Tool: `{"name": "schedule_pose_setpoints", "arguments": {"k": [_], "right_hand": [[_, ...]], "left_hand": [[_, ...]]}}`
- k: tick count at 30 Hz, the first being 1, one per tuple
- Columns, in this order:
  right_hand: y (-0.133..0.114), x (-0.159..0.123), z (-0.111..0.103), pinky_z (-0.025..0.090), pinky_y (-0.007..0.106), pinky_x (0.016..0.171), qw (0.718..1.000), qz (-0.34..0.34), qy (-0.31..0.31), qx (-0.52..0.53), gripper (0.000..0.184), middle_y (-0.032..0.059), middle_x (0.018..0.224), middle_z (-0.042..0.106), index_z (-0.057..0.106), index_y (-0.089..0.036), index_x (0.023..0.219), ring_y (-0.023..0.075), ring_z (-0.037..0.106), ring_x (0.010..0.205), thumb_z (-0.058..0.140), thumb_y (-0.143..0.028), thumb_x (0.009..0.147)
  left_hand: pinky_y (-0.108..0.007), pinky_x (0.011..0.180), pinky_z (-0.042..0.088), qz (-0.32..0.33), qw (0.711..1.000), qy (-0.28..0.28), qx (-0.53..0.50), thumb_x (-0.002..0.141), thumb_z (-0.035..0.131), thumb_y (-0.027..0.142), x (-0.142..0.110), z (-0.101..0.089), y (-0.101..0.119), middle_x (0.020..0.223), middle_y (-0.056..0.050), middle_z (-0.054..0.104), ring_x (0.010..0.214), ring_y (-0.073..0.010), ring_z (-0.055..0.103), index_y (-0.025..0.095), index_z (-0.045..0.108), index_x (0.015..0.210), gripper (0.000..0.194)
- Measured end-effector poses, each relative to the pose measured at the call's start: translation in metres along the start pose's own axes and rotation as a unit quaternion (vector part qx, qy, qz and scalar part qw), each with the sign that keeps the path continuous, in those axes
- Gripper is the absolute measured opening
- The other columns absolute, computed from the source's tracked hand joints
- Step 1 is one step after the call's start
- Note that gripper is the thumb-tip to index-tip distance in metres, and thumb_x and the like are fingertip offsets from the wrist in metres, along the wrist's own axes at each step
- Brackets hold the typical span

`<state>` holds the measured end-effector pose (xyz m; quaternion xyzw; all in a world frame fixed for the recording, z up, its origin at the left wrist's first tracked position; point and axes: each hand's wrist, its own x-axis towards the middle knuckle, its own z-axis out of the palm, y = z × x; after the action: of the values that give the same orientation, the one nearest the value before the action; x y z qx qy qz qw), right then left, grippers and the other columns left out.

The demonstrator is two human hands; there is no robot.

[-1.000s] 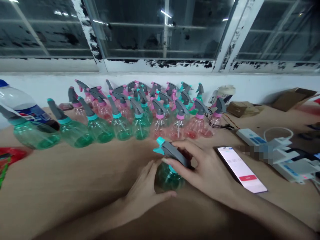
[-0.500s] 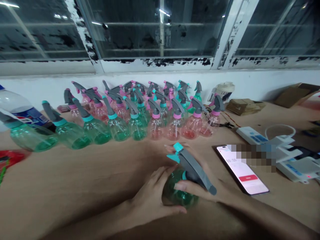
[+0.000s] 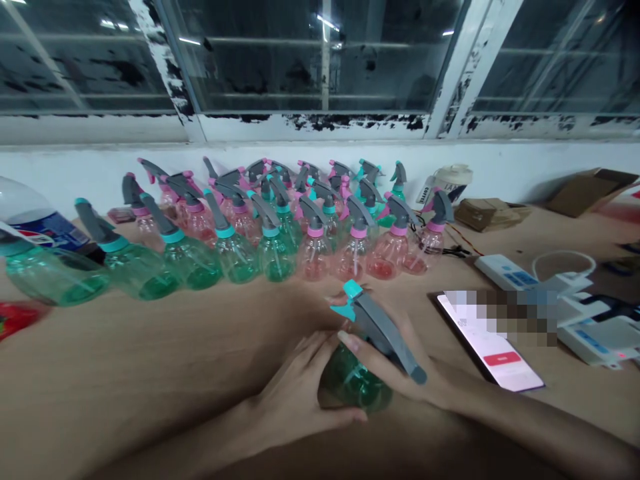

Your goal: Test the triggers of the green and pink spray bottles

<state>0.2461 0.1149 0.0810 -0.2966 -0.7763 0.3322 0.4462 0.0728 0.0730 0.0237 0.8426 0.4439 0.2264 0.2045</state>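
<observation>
A clear green spray bottle (image 3: 353, 383) is held between both hands close in front of me, above the wooden table. Its grey spray head (image 3: 383, 330) has a turquoise nozzle and trigger, and tilts with the nozzle to the upper left. My left hand (image 3: 295, 387) is wrapped around the bottle's body from the left. From the right, my right hand (image 3: 437, 381) closes around the neck below the spray head, thumb across the near side. The collar is hidden by that thumb, and most right fingers are behind the spray head.
Rows of green spray bottles (image 3: 235, 257) and pink spray bottles (image 3: 350, 257) stand along the wall. At the right lie a lit phone (image 3: 495, 353), a white power strip (image 3: 505, 270) and flattened brown cardboard (image 3: 493, 212). A large soda bottle (image 3: 50, 223) and red packaging (image 3: 17, 319) are at the left.
My right thumb has slid up and left around the bottle's neck. The spray head sits slightly further left in view, and my left hand keeps its hold on the body.
</observation>
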Motion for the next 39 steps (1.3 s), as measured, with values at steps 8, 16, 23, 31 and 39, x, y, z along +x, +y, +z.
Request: {"name": "schedule_pose_setpoints", "arguments": {"k": [8, 16, 23, 31, 39], "right_hand": [[0.008, 0.01, 0.007, 0.052, 0.032, 0.071, 0.999, -0.03, -0.02, -0.003, 0.029, 0.0028, 0.091, 0.063, 0.054, -0.025, 0.104, 0.0162, 0.063, 0.077, 0.05, -0.017, 0.076], [0.017, 0.015, 0.01, 0.051, 0.033, 0.081, 0.999, -0.031, -0.008, -0.013, 0.025, 0.0012, 0.096, 0.063, 0.054, -0.029, 0.1, 0.0175, 0.062, 0.088, 0.052, -0.017, 0.079], [0.012, 0.017, 0.002, 0.053, 0.032, 0.074, 0.998, -0.018, -0.007, -0.058, 0.022, 0.003, 0.094, 0.064, 0.053, -0.025, 0.101, 0.0177, 0.063, 0.084, 0.049, -0.018, 0.08], [0.015, 0.019, -0.002, 0.051, 0.034, 0.068, 0.994, -0.06, -0.007, -0.091, 0.019, 0.005, 0.092, 0.063, 0.054, -0.024, 0.098, 0.0185, 0.062, 0.08, 0.048, -0.018, 0.081], [0.013, 0.019, -0.004, 0.05, 0.032, 0.072, 0.987, -0.115, -0.021, -0.113, 0.015, 0.0047, 0.092, 0.064, 0.055, -0.023, 0.093, 0.019, 0.062, 0.086, 0.049, -0.017, 0.081]], "left_hand": [[-0.054, 0.097, 0.038, 0.032, 0.997, 0.028, 0.072, 0.079, 0.058, 0.055, -0.015, -0.009, -0.029, 0.137, -0.015, 0.043, 0.123, -0.0349, 0.044, 0.026, 0.014, 0.144, 0.084], [-0.041, 0.096, 0.043, -0.045, 0.989, 0.125, 0.058, 0.092, 0.045, 0.022, -0.005, -0.027, -0.054, 0.116, -0.006, 0.056, 0.111, -0.0199, 0.053, 0.023, 0.049, 0.117, 0.025], [-0.044, 0.095, 0.043, -0.012, 0.988, 0.125, 0.09, 0.091, 0.043, 0.016, -0.003, -0.022, -0.055, 0.113, -0.007, 0.056, 0.108, -0.0206, 0.054, 0.022, 0.051, 0.111, 0.022], [-0.047, 0.094, 0.043, 0.019, 0.983, 0.121, 0.133, 0.089, 0.044, 0.012, -0.004, -0.02, -0.054, 0.111, -0.007, 0.056, 0.105, -0.0215, 0.055, 0.02, 0.054, 0.104, 0.02], [-0.043, 0.091, 0.044, 0.029, 0.982, 0.122, 0.141, 0.088, 0.047, 0.011, -0.005, -0.019, -0.054, 0.111, -0.007, 0.056, 0.104, -0.0214, 0.054, 0.019, 0.056, 0.099, 0.017]]}}
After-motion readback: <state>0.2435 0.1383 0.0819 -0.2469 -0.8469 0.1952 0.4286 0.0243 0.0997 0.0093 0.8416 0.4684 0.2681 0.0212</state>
